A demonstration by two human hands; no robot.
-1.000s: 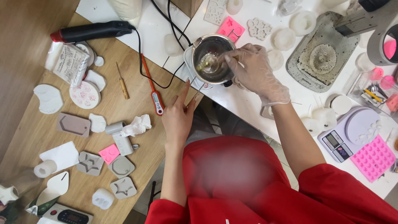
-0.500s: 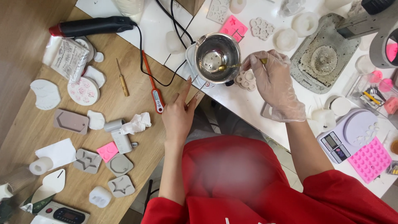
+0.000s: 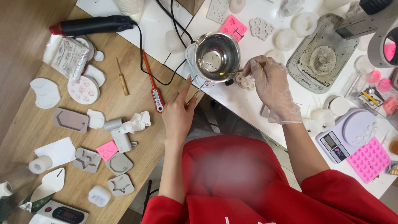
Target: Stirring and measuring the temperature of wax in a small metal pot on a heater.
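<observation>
Nearest the camera, below a red-sleeved torso, the bare left hand [image 3: 178, 114] lay at the edge of the wooden table [image 3: 25, 137] with its fingers spread and stretched forward, the fingertips touching the thin wire handle [image 3: 198, 89] of the pot rather than wrapping it. Just left of that hand sat the red-and-white digital probe thermometer [image 3: 154, 89], flat on the wood, with a crumpled white tissue [image 3: 137, 123] beside it and a scatter of grey star-shaped silicone moulds [image 3: 87, 159] further down the table. Over on the white worktop [image 3: 248, 108], the right hand in a clear disposable glove [image 3: 271, 85] was pinched closed around the gold-coloured metal spoon [image 3: 234, 72], and the spoon's bowl rested at the near rim of the round stainless steel melting pot [image 3: 217, 56], which stood on its small white heater base between the two hands. Under the gloved fingers lay a pale flower-cluster silicone mould [image 3: 244, 81], touching them or nearly so; I could not tell which. To the right, well apart, sat the lilac digital kitchen scale [image 3: 346, 135] and next to it the pink silicone tray of small round cavities [image 3: 371, 159]. Farther back, a grey crusted metal tray [image 3: 321, 52] lay beyond the glove, and at the far left a black-and-red heat gun [image 3: 93, 25] trailed its black cable [image 3: 143, 62] toward the pot.
</observation>
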